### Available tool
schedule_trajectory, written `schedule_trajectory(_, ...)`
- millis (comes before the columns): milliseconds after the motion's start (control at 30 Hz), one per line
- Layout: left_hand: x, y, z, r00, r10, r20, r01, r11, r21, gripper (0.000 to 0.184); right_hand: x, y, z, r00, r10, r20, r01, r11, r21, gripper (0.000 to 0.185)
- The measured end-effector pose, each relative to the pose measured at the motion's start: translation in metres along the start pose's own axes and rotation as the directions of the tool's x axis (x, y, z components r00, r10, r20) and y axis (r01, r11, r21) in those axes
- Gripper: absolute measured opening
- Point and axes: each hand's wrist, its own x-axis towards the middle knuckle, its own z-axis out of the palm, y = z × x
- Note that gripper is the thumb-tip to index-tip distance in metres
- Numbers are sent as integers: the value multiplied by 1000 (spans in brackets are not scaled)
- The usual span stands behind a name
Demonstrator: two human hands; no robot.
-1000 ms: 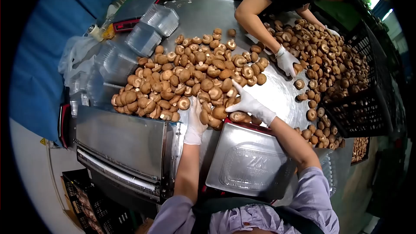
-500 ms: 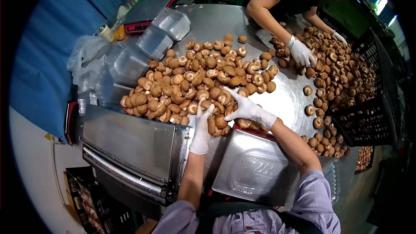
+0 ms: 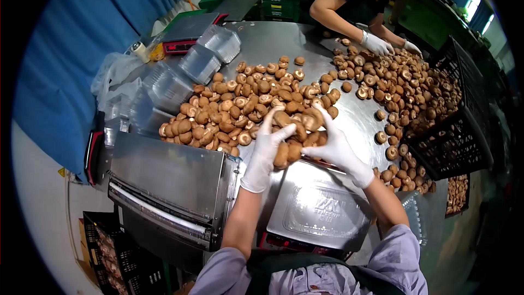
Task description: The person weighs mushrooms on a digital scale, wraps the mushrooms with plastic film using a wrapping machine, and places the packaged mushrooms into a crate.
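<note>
In white gloves, my left hand [image 3: 266, 155] and my right hand [image 3: 343, 152] face each other around a cluster of brown shiitake mushrooms [image 3: 299, 131]. Several mushrooms are gripped between the two hands, some cap up and one showing its pale underside. This cluster is at the near edge of a large mushroom pile [image 3: 234, 104] on the metal table. Just below my hands is a scale [image 3: 319, 207] with a silver platform and a red display. The palms' inner sides are partly hidden by the mushrooms.
Clear plastic trays [image 3: 199, 64] stand left of the pile, near another scale [image 3: 191, 27]. A metal wrapping machine [image 3: 164, 166] is at front left. Across the table, a co-worker's gloved hand [image 3: 376, 43] touches a second mushroom heap [image 3: 404, 87] beside a black crate [image 3: 453, 147].
My hands have closed in on mushrooms and lifted a cluster from the pile's near edge; the right hand has shifted right. The co-worker's hands have moved back. The view has tilted slightly.
</note>
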Motion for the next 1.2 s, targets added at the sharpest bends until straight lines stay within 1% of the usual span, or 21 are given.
schedule_trajectory(33,-15,8,13,996,-71,57,70,997,18,60,-21,-8,-5,999,3,-42,-2,1000,10,99)
schedule_trajectory(100,-40,2,31,975,-46,218,29,996,81,64,-69,-23,-14,992,28,-119,-42,992,-121,99)
schedule_trajectory(133,-52,-9,38,964,-83,254,59,993,99,66,-95,-17,-13,986,25,-166,-34,998,-54,101)
schedule_trajectory(167,-65,-21,44,950,-122,287,91,989,117,68,-119,-30,-13,977,34,-211,-65,988,-141,105)
schedule_trajectory(200,-77,-28,49,942,-35,334,-91,931,354,69,-140,-29,-10,966,47,-255,-102,972,-209,106)
schedule_trajectory(233,-91,-44,52,939,-9,345,-148,892,426,71,-159,-27,-7,953,56,-298,-142,951,-275,108)
schedule_trajectory(300,-116,-65,57,875,175,451,-476,485,734,67,-196,8,3,940,167,-297,-240,943,-229,108)
schedule_trajectory(333,-120,-80,53,800,285,528,-599,429,676,65,-210,17,9,931,173,-322,-264,928,-264,105)
schedule_trajectory(367,-124,-84,51,797,268,541,-601,435,670,65,-218,20,14,922,188,-338,-282,925,-255,105)
schedule_trajectory(433,-128,-87,44,745,249,619,-667,271,694,60,-232,23,22,858,299,-417,-374,921,-108,101)
schedule_trajectory(500,-128,-89,43,762,336,554,-647,345,680,60,-236,29,28,859,114,-499,-273,927,-257,100)
schedule_trajectory(567,-126,-86,39,795,325,512,-603,341,721,60,-235,31,28,855,-55,-515,-191,891,-413,101)
schedule_trajectory(700,-130,-91,27,771,386,507,-623,291,726,62,-238,34,23,844,-71,-531,-202,876,-438,94)
schedule_trajectory(767,-133,-93,20,800,425,424,-580,365,728,66,-242,36,18,855,-13,-519,-257,859,-444,88)
schedule_trajectory(800,-136,-92,20,831,412,372,-540,441,717,64,-244,42,17,838,-50,-543,-229,871,-434,83)
schedule_trajectory(833,-136,-93,18,827,418,375,-546,438,714,64,-245,45,17,836,-58,-545,-225,871,-437,83)
schedule_trajectory(933,-136,-97,13,830,473,295,-554,639,534,60,-249,46,16,818,-111,-564,-195,870,-454,79)
schedule_trajectory(967,-136,-95,13,830,474,294,-554,638,535,60,-249,49,15,819,-111,-563,-194,870,-454,79)
schedule_trajectory(1033,-137,-90,11,904,361,230,-421,850,317,59,-252,56,19,796,-134,-591,-197,865,-462,77)
schedule_trajectory(1100,-136,-92,8,906,373,201,-417,868,269,58,-254,54,17,771,-157,-617,-193,866,-461,73)
schedule_trajectory(1200,-130,-88,-1,954,250,168,-275,950,148,61,-255,54,11,748,-136,-649,-213,878,-429,70)
